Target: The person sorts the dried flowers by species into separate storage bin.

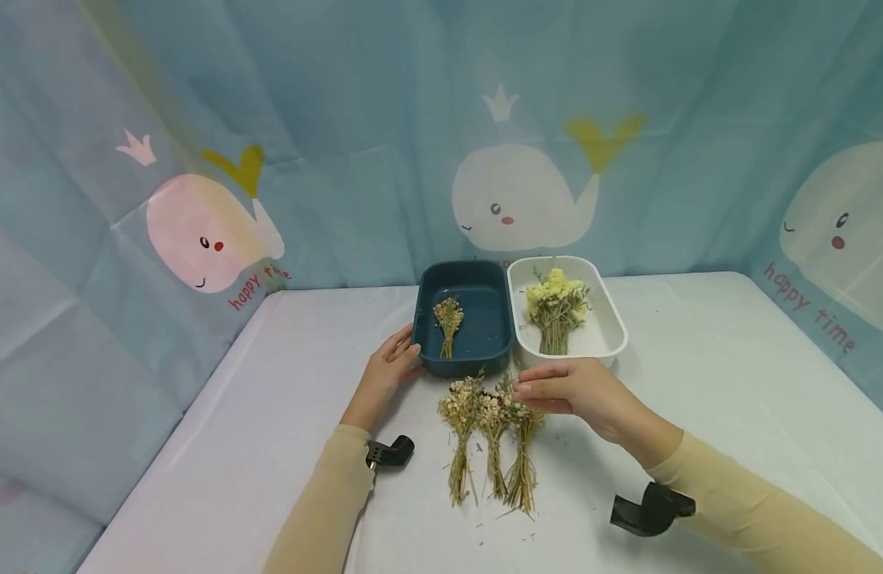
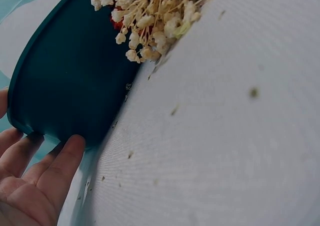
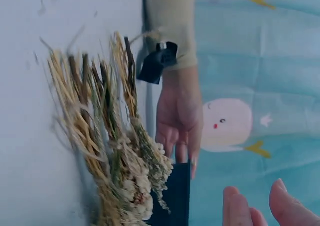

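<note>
My left hand (image 1: 389, 371) touches the left wall of a dark blue bin (image 1: 509, 339); its fingers (image 2: 62, 166) lie against the bin's outside in the left wrist view. One small dried flower bunch (image 1: 448, 319) lies inside that bin. My right hand (image 1: 585, 395) hovers over the table beside the flower heads, holding nothing, its fingers extended and thumb apart in the right wrist view. Below the bin, three dried flower bunches lie side by side: a left bunch (image 1: 461, 414), a middle bunch (image 1: 493, 418) and a right bunch (image 1: 523, 462), partly behind my right fingertips.
A white bin (image 1: 609, 331) stands against the blue one on its right, with yellow dried flowers (image 1: 556, 307) in it. Small plant crumbs are scattered on the white tablecloth (image 1: 283, 383). A blue whale-print curtain (image 1: 369, 175) hangs behind the bins.
</note>
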Demonstrator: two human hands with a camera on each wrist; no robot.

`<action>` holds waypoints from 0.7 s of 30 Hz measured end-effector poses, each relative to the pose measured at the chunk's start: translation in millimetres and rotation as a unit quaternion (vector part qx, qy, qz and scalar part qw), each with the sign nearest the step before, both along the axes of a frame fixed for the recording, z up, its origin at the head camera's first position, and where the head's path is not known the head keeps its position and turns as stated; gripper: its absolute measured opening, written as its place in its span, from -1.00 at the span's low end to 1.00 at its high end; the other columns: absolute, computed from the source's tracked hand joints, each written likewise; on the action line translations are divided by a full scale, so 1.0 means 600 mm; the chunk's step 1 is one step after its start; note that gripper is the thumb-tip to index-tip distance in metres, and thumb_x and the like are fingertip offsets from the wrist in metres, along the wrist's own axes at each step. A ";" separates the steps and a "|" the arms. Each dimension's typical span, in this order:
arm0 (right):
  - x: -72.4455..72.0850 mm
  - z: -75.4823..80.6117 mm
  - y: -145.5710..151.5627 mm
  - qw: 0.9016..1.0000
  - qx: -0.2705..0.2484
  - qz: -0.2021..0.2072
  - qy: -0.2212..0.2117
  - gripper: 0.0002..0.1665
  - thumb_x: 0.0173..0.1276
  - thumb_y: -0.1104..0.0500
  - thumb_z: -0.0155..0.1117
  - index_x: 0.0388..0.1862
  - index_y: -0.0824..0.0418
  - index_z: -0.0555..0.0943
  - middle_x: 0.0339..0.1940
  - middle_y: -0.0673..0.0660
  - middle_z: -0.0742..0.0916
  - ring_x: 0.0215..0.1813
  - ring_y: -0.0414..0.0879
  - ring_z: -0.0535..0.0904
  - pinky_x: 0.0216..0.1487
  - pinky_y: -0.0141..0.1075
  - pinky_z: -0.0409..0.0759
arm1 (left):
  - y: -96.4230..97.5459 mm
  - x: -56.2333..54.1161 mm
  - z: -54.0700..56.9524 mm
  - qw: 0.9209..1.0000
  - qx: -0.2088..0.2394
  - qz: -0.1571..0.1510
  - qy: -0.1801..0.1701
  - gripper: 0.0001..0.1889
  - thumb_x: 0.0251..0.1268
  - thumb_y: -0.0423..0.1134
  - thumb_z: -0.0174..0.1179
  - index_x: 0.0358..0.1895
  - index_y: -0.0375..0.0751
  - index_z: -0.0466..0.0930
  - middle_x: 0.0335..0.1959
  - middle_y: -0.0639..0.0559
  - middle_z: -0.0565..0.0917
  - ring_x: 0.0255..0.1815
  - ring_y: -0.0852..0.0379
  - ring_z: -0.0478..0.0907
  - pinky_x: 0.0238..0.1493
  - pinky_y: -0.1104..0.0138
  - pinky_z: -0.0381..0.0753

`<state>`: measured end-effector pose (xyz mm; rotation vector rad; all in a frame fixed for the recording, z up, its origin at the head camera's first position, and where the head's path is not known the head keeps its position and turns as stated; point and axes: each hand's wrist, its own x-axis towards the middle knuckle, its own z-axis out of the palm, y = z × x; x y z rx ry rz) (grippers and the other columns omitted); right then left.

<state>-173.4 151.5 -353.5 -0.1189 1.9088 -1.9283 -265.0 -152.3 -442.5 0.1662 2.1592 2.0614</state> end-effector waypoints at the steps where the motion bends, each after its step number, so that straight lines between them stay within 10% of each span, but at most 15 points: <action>1: 0.004 -0.004 0.004 1.000 -0.007 0.002 0.000 -0.44 0.35 0.28 0.36 0.20 0.62 0.49 -0.11 0.18 0.82 -0.09 -0.15 0.79 0.13 -0.24 0.73 | -0.001 -0.001 0.000 1.000 0.002 -0.001 0.000 -0.40 0.56 -0.18 0.05 0.57 -0.03 0.14 0.58 -0.05 0.23 0.54 -0.04 0.28 0.43 0.00 0.50; 21: 0.049 -0.086 0.042 0.998 -0.026 0.015 -0.058 -0.41 0.36 0.27 0.33 0.22 0.66 0.45 -0.04 0.21 0.80 -0.04 -0.15 0.77 0.13 -0.31 0.73 | -0.002 -0.004 -0.002 1.000 0.009 -0.003 0.001 -0.40 0.56 -0.18 0.05 0.57 -0.09 0.14 0.57 -0.08 0.23 0.54 -0.07 0.27 0.45 -0.03 0.46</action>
